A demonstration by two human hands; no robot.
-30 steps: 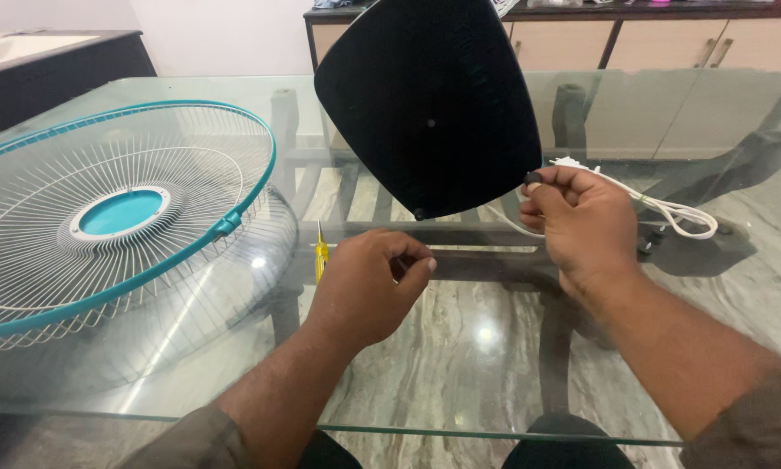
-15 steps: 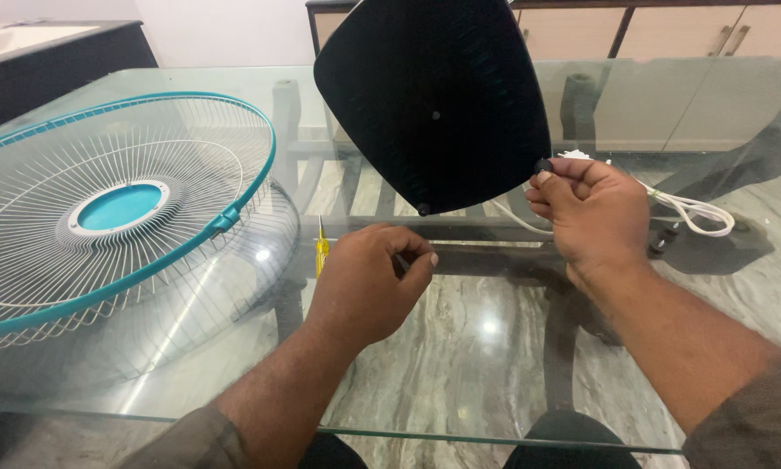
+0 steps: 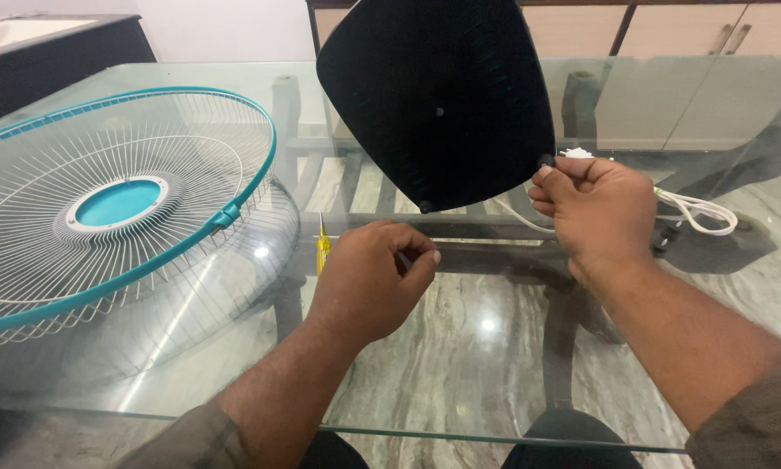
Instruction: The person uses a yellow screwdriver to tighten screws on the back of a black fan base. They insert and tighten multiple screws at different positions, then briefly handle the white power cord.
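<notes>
The black fan base (image 3: 438, 100) stands tilted on edge, underside (flat, matte) facing the camera, at twelve o'clock on the glass. A small black rubber foot (image 3: 545, 161) sits at its five o'clock corner.

One black fan base (image 3: 438, 95), one fan grille (image 3: 112, 204), one yellow screwdriver (image 3: 322, 247), one white cord (image 3: 694, 210).

no packages, labels, signs or screens in view.

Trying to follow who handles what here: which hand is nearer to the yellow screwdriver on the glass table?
Left. The left hand lies right beside the yellow screwdriver; the right hand is farther off, at the black base plate.
</notes>
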